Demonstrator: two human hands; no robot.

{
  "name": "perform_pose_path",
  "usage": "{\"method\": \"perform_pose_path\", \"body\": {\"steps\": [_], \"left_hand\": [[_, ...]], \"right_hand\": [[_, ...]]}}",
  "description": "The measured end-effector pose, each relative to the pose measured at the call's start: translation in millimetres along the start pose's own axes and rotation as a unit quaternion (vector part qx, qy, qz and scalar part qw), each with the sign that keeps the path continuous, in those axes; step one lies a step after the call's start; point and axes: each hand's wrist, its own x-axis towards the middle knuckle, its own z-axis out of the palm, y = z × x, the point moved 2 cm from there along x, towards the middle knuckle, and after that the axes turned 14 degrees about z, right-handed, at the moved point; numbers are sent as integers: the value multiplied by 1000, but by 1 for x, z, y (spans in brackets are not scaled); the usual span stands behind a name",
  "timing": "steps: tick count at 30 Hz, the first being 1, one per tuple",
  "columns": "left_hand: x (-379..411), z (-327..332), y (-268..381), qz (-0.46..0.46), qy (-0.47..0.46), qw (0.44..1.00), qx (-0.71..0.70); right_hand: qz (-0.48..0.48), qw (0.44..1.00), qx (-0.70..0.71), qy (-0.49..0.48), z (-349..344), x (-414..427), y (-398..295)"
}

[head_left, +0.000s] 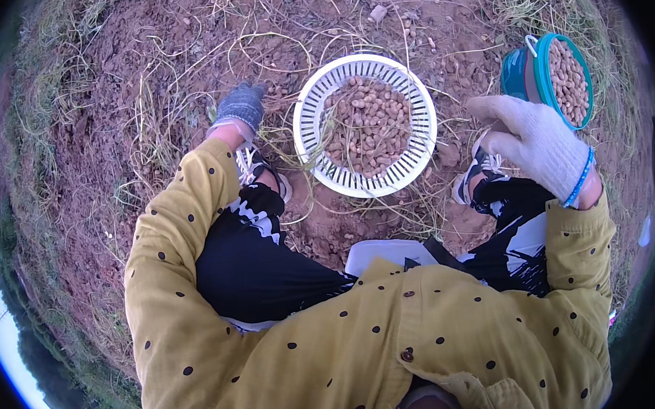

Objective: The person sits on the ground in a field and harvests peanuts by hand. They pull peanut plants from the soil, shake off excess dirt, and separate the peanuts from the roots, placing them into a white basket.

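My left hand [242, 108], in a dark grey knit glove, reaches to the plant stems on the soil left of the basket; its fingertips lie among the stems, and whether it grips any is not clear. My right hand [533, 139], in a whitish knit glove with a blue cuff edge, is above my right shoe, near the bucket, its fingers curled; I cannot tell if anything is in them. Between my feet stands a round white slotted plastic basket [428, 157] with unshelled peanuts [370, 124] and some stems. A tilted teal bucket [542, 78] at the right holds more peanuts.
Dry plant stems [148, 126] are strewn over the reddish soil, along with loose peanuts and a pale clod [378, 13] beyond the basket. My shoes [253, 167] flank the basket. A whitish seat-like object [388, 251] is between my legs.
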Motion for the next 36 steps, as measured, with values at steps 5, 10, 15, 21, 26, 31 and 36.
{"method": "perform_pose_path", "body": {"steps": [5, 10, 15, 21, 26, 31, 36], "left_hand": [[32, 40, 14, 72, -68, 989, 110], [69, 52, -35, 1, 5, 999, -47], [62, -11, -101, -96, 251, 833, -485], [2, -114, -32, -61, 319, 561, -761], [-41, -163, 72, -12, 226, 571, -789], [-94, -188, 170, 5, 218, 555, -802], [-100, -163, 208, 5, 219, 504, -835]], "right_hand": [[-8, 999, -39, -29, 6, 10, -10], [3, 998, -59, -4, 7, 9, -2], [-32, 998, -59, 10, 2, -2, 0], [-107, 991, -15, 74, 7, -18, 1], [-75, 979, 190, 19, 17, -23, -14], [-63, 927, 368, 27, 44, -23, -25], [-88, 846, 521, -73, 84, -14, -30]]}}
